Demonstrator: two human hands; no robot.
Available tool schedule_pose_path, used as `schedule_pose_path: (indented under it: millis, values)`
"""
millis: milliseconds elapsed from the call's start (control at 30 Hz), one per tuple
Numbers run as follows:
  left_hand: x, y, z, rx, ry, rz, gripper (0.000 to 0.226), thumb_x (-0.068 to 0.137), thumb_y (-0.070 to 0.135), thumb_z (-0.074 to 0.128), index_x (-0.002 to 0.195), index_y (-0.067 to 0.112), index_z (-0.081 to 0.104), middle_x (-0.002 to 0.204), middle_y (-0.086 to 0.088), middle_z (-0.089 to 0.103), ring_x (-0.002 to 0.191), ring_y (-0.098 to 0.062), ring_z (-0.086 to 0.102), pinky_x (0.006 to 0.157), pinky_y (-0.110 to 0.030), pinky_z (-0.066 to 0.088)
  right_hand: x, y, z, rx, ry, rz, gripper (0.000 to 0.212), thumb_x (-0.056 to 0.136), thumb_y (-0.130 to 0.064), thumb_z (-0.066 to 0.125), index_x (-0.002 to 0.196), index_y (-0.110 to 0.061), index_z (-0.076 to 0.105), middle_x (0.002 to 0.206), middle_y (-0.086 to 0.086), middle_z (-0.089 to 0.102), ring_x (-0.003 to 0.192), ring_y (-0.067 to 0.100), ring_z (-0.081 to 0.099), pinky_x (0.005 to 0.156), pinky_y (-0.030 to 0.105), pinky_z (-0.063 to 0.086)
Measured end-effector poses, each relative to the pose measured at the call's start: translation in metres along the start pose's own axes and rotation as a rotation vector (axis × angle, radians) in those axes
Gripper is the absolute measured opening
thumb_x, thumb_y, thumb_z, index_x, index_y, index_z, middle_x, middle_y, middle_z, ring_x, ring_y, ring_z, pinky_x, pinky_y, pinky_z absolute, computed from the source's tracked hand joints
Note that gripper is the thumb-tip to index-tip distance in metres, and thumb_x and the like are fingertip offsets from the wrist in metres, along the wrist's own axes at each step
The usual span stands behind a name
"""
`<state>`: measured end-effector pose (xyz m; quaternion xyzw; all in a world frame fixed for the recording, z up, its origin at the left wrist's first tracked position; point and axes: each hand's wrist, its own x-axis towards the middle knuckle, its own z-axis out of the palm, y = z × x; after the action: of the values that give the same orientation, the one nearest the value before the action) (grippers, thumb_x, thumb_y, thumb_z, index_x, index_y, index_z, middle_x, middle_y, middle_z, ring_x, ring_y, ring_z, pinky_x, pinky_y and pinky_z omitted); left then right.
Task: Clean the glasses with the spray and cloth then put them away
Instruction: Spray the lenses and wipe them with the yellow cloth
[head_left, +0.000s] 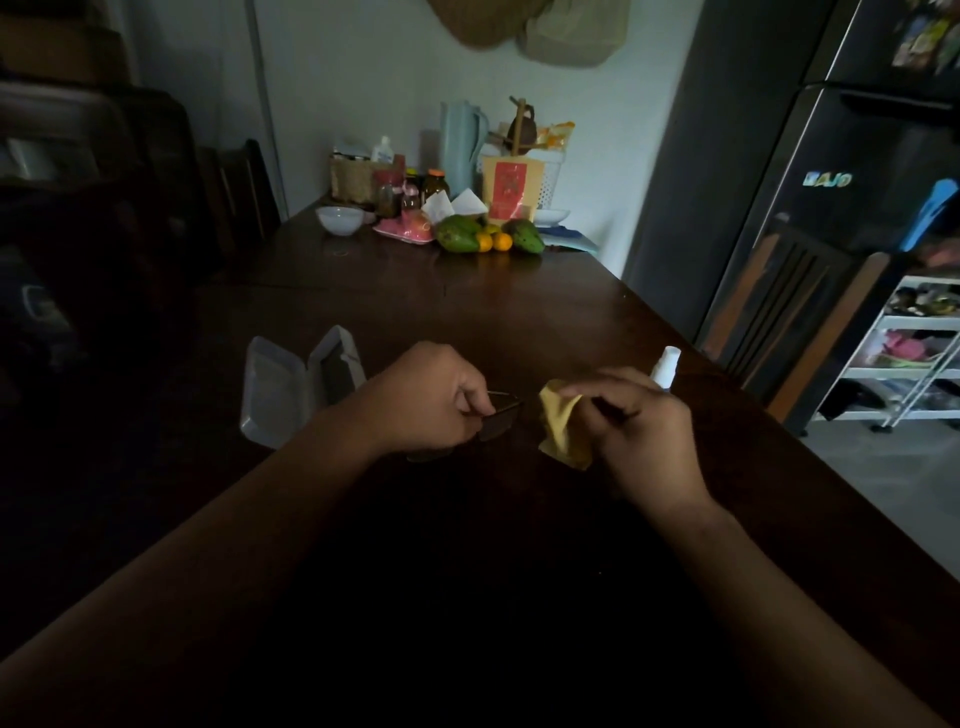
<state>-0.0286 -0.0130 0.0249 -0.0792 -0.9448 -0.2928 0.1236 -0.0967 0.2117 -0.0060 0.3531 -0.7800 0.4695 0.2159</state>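
My left hand (431, 400) grips dark-lensed glasses (501, 418) by the frame, just above the dark wooden table (519, 312). My right hand (639, 421) pinches a yellow cloth (561, 426) a short way to the right of the glasses; whether the cloth touches a lens is hard to tell in the dim light. A small white spray bottle (666, 366) stands upright behind my right hand. An open grey glasses case (296, 384) lies to the left of my left hand.
At the table's far end sit green mangoes and oranges (488, 236), a white bowl (340, 218), jars, a pale blue jug (462, 145) and a basket. A dark fridge (831, 182), a wooden chair (800, 322) and a white rack (904, 353) stand on the right.
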Motion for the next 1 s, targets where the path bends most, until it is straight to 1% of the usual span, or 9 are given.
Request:
schedule_pose_path:
  millis: [100, 233, 300, 400, 467, 533, 667, 867, 1000]
  values:
    - [0.000, -0.001, -0.005, 0.144, -0.034, -0.017, 0.020, 0.071, 0.013, 0.069, 0.081, 0.029, 0.074, 0.062, 0.017, 0.068, 0.061, 0.006, 0.064, 0.056, -0.014, 0.048, 0.002, 0.001, -0.004, 0.031, 0.007, 0.048, 0.027, 0.088, 0.000, 0.066, 0.092, -0.024, 0.077, 0.103, -0.009, 0.066, 0.100, -0.006, 0.060, 0.086, 0.008, 0.045]
    - [0.002, 0.005, -0.003, 0.262, 0.071, -0.013, 0.012, 0.072, 0.038, 0.061, 0.080, 0.031, 0.067, 0.076, 0.014, 0.066, 0.075, -0.002, 0.065, 0.064, -0.032, 0.057, 0.005, 0.001, -0.006, 0.075, -0.091, 0.089, 0.028, 0.091, -0.002, 0.063, 0.095, -0.027, 0.074, 0.100, -0.022, 0.065, 0.099, -0.011, 0.059, 0.083, 0.004, 0.044]
    - [0.004, 0.008, 0.004, 0.304, 0.137, -0.015, 0.023, 0.076, 0.044, 0.055, 0.097, 0.037, 0.064, 0.082, 0.015, 0.066, 0.079, -0.004, 0.065, 0.059, -0.023, 0.051, 0.005, 0.003, -0.006, 0.078, -0.152, 0.100, 0.031, 0.095, -0.006, 0.060, 0.097, -0.034, 0.071, 0.102, -0.026, 0.065, 0.102, -0.011, 0.060, 0.085, 0.004, 0.044]
    - [0.010, 0.012, 0.016, 0.323, 0.135, -0.009, 0.038, 0.083, 0.040, 0.052, 0.120, 0.036, 0.060, 0.101, 0.011, 0.070, 0.081, -0.004, 0.063, 0.065, -0.018, 0.041, 0.006, 0.005, -0.007, 0.120, -0.179, 0.129, 0.026, 0.097, -0.008, 0.057, 0.102, -0.028, 0.072, 0.103, -0.019, 0.071, 0.098, -0.005, 0.066, 0.086, 0.010, 0.050]
    - [0.014, 0.015, 0.021, 0.329, 0.076, -0.045, 0.032, 0.086, 0.040, 0.051, 0.114, 0.034, 0.065, 0.101, 0.011, 0.070, 0.073, 0.002, 0.058, 0.063, -0.021, 0.045, 0.006, 0.005, -0.007, 0.128, -0.159, 0.129, 0.023, 0.096, -0.008, 0.057, 0.102, -0.024, 0.073, 0.097, -0.017, 0.072, 0.094, -0.004, 0.067, 0.083, 0.010, 0.050]
    - [0.019, 0.019, 0.024, 0.359, 0.052, -0.077, 0.024, 0.087, 0.042, 0.050, 0.096, 0.031, 0.069, 0.086, 0.010, 0.070, 0.070, -0.001, 0.060, 0.060, -0.024, 0.048, 0.006, 0.005, -0.007, 0.112, -0.139, 0.124, 0.021, 0.095, -0.011, 0.059, 0.096, -0.027, 0.073, 0.087, -0.025, 0.070, 0.089, -0.007, 0.066, 0.079, 0.005, 0.046]
    - [0.024, 0.031, 0.030, 0.369, 0.091, -0.134, 0.039, 0.086, 0.053, 0.048, 0.069, 0.021, 0.064, 0.063, 0.004, 0.062, 0.059, -0.010, 0.060, 0.053, -0.030, 0.051, 0.006, 0.006, -0.008, 0.142, -0.080, 0.172, 0.013, 0.087, -0.020, 0.067, 0.084, -0.032, 0.072, 0.083, -0.022, 0.071, 0.084, -0.009, 0.065, 0.072, 0.002, 0.045]
    - [0.020, 0.041, 0.028, 0.269, 0.057, -0.261, 0.023, 0.077, 0.044, 0.069, 0.069, 0.022, 0.071, 0.066, 0.005, 0.070, 0.065, -0.007, 0.065, 0.068, -0.036, 0.058, 0.010, 0.010, -0.009, 0.118, -0.044, 0.175, 0.023, 0.091, -0.012, 0.068, 0.104, -0.030, 0.073, 0.102, -0.018, 0.067, 0.095, -0.007, 0.061, 0.080, 0.006, 0.048]
    - [0.019, 0.050, 0.027, 0.204, 0.051, -0.326, 0.007, 0.072, 0.032, 0.076, 0.073, 0.026, 0.072, 0.071, 0.009, 0.070, 0.069, -0.003, 0.065, 0.070, -0.033, 0.059, 0.010, 0.007, -0.012, 0.142, -0.001, 0.176, 0.030, 0.093, -0.013, 0.065, 0.111, -0.037, 0.070, 0.110, -0.020, 0.066, 0.100, -0.002, 0.061, 0.090, 0.023, 0.054]
